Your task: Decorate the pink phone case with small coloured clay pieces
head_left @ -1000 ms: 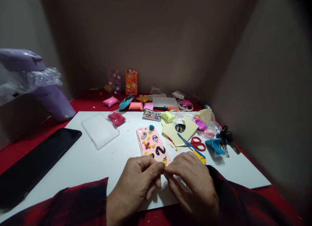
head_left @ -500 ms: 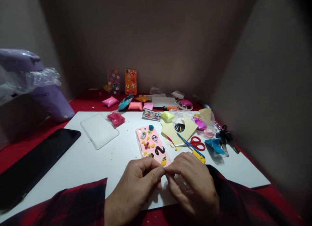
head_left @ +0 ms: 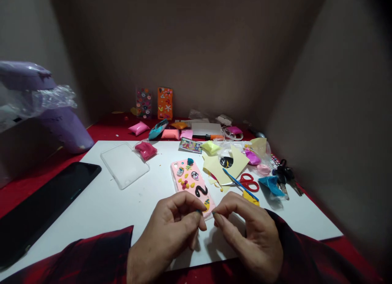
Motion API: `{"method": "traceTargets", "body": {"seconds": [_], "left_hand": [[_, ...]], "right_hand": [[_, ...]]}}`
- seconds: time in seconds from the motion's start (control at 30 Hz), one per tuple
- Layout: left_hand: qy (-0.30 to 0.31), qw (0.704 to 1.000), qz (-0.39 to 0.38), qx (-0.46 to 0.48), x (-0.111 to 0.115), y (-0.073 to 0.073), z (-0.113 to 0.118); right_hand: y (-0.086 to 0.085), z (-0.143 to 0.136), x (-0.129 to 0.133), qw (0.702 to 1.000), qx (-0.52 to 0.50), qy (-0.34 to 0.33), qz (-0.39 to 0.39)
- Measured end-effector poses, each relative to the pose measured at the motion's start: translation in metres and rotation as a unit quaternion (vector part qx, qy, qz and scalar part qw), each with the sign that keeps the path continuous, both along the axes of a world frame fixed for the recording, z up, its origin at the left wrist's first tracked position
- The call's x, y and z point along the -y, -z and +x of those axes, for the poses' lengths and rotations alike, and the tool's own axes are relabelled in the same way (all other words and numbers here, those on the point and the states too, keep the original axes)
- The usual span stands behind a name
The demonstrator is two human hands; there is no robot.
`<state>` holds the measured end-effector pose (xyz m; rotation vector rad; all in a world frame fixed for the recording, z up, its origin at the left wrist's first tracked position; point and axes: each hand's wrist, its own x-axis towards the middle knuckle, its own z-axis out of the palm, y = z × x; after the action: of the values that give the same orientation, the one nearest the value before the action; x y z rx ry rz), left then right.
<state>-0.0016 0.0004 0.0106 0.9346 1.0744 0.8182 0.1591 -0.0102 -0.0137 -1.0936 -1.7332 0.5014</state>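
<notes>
My left hand [head_left: 171,233] pinches a tiny teal bit of clay [head_left: 199,211] between thumb and forefinger. My right hand [head_left: 255,235] is closed in a similar pinch, with a speck of the same colour at its fingertips. A small gap separates the two pinches. Just beyond them lies a pink phone case [head_left: 191,180] decorated with a black squiggle, yellow pieces, a flower and a teal lump; the fingers cover part of its near end. Close to my right hand are a lump of yellow clay [head_left: 251,198], a blue stick tool [head_left: 240,184] and red-handled scissors [head_left: 249,182].
A clear phone case [head_left: 125,165] and a black phone [head_left: 45,206] lie left on the white board [head_left: 153,210]. Yellow paper [head_left: 211,165], a blue clay packet [head_left: 271,185] and keys [head_left: 286,174] are on the right. Two decorated cases, one orange [head_left: 165,103], stand behind.
My hands have parted slightly, the right one shifting right. Teal bits now show at the fingertips, which met before. More of the pink case's near end is visible.
</notes>
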Motion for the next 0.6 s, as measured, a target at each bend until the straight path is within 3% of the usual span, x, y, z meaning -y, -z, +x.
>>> {"method": "traceTargets", "body": {"seconds": [0.13,0.33,0.6], "left_hand": [[0.027,0.999,-0.027,0.006,0.000,0.004,-0.001],[0.077,0.997,-0.008,-0.012,0.002,0.019,-0.006],[0.079,0.996,-0.040,0.031,0.001,0.015,-0.006]], "right_hand": [[0.003,-0.007,0.003,0.999,-0.046,0.010,0.021],[0.005,-0.008,0.005,0.996,-0.044,-0.031,0.067],[0.000,-0.005,0.002,0.993,-0.015,-0.079,0.082]]}}
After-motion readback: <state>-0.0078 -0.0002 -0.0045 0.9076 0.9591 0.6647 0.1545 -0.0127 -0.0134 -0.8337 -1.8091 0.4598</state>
